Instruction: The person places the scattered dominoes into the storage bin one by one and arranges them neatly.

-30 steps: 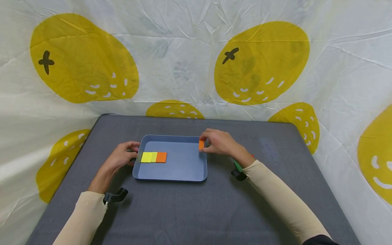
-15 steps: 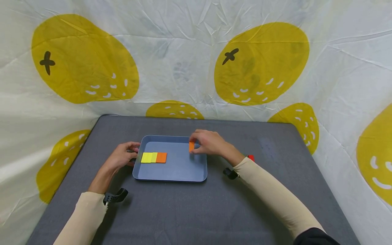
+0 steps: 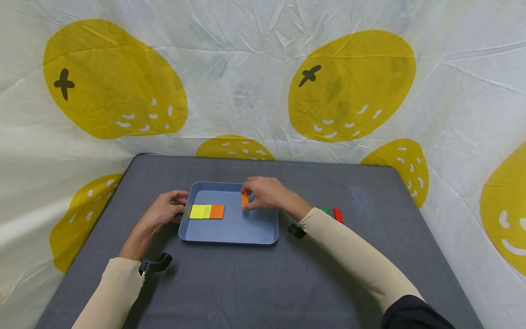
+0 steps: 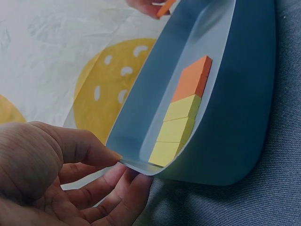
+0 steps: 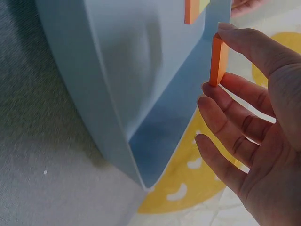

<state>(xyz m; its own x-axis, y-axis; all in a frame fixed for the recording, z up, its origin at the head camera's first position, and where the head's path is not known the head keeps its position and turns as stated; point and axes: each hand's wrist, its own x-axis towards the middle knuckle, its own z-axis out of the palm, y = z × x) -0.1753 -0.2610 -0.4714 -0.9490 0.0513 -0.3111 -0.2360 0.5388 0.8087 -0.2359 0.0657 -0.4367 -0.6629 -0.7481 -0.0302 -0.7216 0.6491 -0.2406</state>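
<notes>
My left hand point(image 3: 164, 211) rests at the tray's point(image 3: 230, 233) nine o'clock edge, fingers curled round its rim. Inside, toward nine o'clock, a row of yellow blocks point(image 3: 200, 211) ends in an orange block point(image 3: 217, 211). My right hand point(image 3: 265, 193) pinches another orange piece point(image 3: 244, 200) upright above the tray's middle. At three o'clock on the counter point(image 3: 246, 283) lie a green piece point(image 3: 325, 209) and a red piece point(image 3: 338, 215).

We see our left hand point(image 4: 61, 179) gripping the tray point(image 4: 235, 117) rim; yellow blocks point(image 4: 176, 127) and an orange block point(image 4: 192, 80) line up inside
</notes>
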